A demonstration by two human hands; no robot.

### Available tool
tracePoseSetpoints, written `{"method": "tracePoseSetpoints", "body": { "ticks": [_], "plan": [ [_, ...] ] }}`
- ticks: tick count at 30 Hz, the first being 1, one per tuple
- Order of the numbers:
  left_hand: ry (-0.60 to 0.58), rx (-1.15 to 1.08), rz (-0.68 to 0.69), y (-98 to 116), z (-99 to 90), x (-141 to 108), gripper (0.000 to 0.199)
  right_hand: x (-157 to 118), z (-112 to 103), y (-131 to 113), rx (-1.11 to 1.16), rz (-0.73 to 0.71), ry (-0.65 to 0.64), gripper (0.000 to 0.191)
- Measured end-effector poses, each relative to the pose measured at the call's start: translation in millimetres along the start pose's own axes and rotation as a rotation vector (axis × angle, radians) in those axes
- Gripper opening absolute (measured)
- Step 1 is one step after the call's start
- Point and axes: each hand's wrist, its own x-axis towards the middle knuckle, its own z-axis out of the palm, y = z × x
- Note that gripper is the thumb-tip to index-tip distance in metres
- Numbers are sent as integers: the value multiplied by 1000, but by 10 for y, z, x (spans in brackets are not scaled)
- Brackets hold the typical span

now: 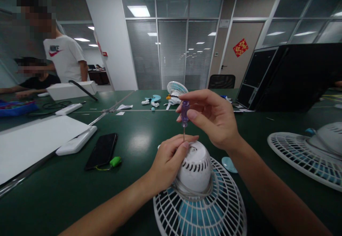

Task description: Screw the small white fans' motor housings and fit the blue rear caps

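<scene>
A white fan (195, 172) lies grille-down on the green table in front of me, its motor housing facing up and a grey cord wound round the base of the housing. My right hand (213, 116) grips the purple handle of a screwdriver (184, 114), which stands upright with its shaft pointing down. My left hand (171, 161) rests on the side of the housing, thumb and fingers closed about the lower end of the shaft. The screwdriver's tip is hidden behind the left fingers. Blue blades show through the grille below.
Right of the fan lies a light-blue round piece (229, 164); a second fan (307, 154) is farther right. A phone (102, 151) with a green charm lies left. Fan parts (152, 100) and a small fan (176, 90) stand behind. A black computer case (288, 75) and two people are beyond.
</scene>
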Motion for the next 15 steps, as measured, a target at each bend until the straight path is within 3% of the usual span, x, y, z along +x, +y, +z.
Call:
{"method": "tracePoseSetpoints", "body": {
  "ticks": [15],
  "plan": [
    [50,19,-68,14,14,-34,28,14,7,52,-83,-18,73,21]
  ]
}}
